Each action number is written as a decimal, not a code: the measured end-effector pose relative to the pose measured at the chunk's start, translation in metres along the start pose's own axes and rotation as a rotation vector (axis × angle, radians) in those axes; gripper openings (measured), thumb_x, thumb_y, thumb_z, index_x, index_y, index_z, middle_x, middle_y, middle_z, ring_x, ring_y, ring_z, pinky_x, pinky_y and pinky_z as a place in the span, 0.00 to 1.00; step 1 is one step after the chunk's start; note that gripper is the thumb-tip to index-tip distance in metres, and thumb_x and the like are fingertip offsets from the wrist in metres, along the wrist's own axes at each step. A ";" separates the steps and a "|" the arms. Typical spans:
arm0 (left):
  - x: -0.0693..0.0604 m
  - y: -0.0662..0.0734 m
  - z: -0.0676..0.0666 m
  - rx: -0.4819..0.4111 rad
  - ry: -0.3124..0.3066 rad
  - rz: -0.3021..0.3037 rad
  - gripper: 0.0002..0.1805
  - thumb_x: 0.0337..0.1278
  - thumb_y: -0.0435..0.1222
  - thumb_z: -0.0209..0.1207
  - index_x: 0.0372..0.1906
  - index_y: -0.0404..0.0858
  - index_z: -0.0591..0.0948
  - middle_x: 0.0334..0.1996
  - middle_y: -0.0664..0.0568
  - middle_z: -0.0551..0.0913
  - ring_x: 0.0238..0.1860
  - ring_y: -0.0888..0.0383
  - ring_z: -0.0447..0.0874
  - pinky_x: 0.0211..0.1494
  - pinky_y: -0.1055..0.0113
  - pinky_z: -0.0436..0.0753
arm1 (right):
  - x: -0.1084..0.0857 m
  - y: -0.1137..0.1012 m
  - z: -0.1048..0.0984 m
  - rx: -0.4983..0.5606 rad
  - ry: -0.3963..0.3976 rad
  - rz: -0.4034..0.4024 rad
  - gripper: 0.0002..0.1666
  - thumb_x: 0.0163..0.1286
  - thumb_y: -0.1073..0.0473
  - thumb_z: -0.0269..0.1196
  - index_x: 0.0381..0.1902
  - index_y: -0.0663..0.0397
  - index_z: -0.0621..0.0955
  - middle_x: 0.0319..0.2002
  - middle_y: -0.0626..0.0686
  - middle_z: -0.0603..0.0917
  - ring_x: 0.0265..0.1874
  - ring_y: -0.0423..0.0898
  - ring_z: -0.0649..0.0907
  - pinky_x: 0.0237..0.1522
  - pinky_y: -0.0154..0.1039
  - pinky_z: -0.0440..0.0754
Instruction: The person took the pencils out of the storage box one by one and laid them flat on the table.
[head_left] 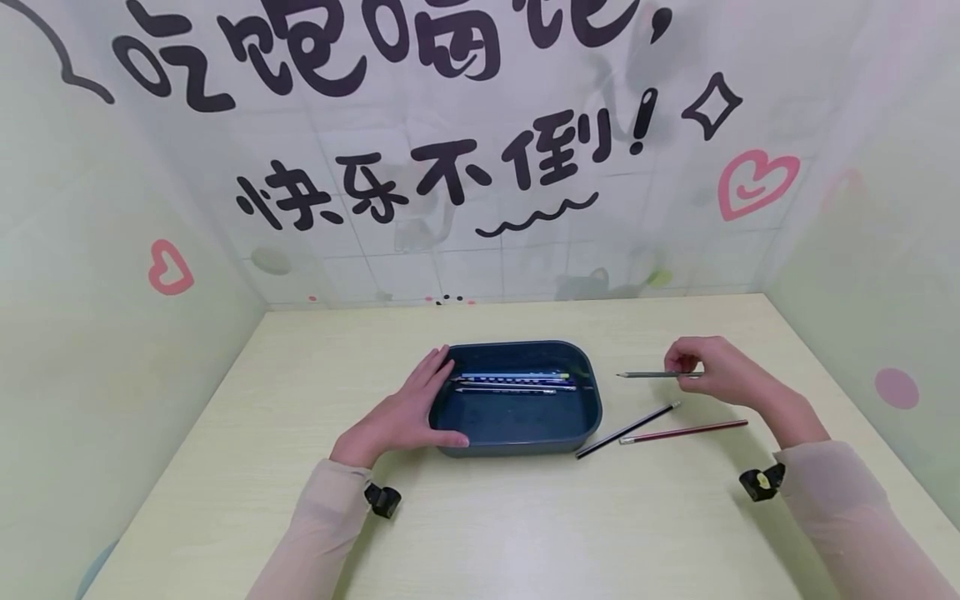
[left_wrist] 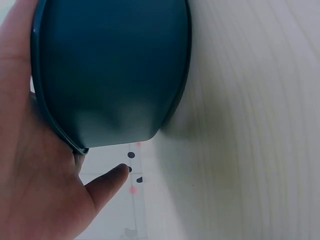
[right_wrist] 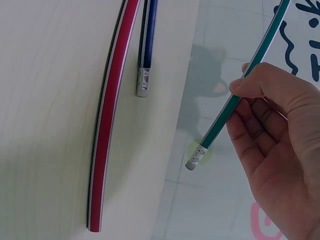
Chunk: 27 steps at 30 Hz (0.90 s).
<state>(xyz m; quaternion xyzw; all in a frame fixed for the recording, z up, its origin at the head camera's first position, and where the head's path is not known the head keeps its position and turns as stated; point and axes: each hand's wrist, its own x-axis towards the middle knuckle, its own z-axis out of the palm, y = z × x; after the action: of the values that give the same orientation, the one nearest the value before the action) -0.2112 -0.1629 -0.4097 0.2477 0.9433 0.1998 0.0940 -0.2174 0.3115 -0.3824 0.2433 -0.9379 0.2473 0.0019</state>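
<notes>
A dark blue-green rectangular tray (head_left: 517, 446) stands on the table with several pencils (head_left: 517, 386) lying in it. My left hand (head_left: 401, 417) rests spread across the tray's left end, thumb over the front rim and fingers at the back left corner. Seen in the left wrist view, the hand (left_wrist: 40, 170) lies along the rim. To the tray's right, my right hand (head_left: 716, 371) pinches a green pencil (right_wrist: 220, 122) between thumb and fingers, tip pointing left towards the tray. A dark blue pencil (head_left: 628, 430) and a red pencil (head_left: 690, 431) lie on the table below it.
The light wood table (head_left: 480, 525) is bounded by a printed back wall (head_left: 420, 275) and pale side walls. The dark blue pencil's lower end lies close to the tray's front right corner.
</notes>
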 end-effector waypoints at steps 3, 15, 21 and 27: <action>0.000 -0.001 0.000 -0.001 -0.001 0.000 0.67 0.41 0.67 0.68 0.81 0.42 0.48 0.83 0.54 0.34 0.83 0.48 0.33 0.70 0.39 0.71 | -0.001 0.005 0.001 -0.008 -0.002 -0.004 0.12 0.54 0.73 0.68 0.33 0.53 0.81 0.29 0.46 0.81 0.30 0.35 0.76 0.33 0.33 0.79; -0.002 -0.001 0.000 -0.006 -0.001 0.001 0.67 0.41 0.67 0.69 0.81 0.41 0.48 0.83 0.53 0.34 0.83 0.47 0.33 0.69 0.38 0.72 | -0.004 0.018 0.001 -0.015 -0.015 0.009 0.13 0.54 0.74 0.67 0.31 0.51 0.80 0.27 0.43 0.79 0.28 0.34 0.73 0.31 0.31 0.75; -0.002 0.000 -0.001 -0.007 -0.006 0.008 0.67 0.43 0.66 0.69 0.81 0.41 0.48 0.83 0.52 0.34 0.83 0.47 0.33 0.66 0.40 0.76 | -0.005 0.022 0.000 -0.014 -0.037 0.027 0.13 0.54 0.74 0.67 0.30 0.52 0.80 0.27 0.43 0.78 0.28 0.33 0.73 0.31 0.31 0.75; -0.002 0.000 -0.001 -0.006 -0.005 0.015 0.66 0.43 0.65 0.69 0.81 0.40 0.47 0.83 0.52 0.34 0.83 0.47 0.32 0.67 0.41 0.75 | -0.005 0.027 0.000 -0.021 -0.061 0.047 0.12 0.55 0.74 0.66 0.31 0.53 0.80 0.27 0.44 0.78 0.28 0.34 0.73 0.31 0.31 0.75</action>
<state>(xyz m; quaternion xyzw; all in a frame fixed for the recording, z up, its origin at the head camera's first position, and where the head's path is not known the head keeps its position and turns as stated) -0.2100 -0.1643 -0.4085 0.2551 0.9405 0.2027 0.0959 -0.2253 0.3348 -0.3955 0.2286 -0.9455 0.2299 -0.0298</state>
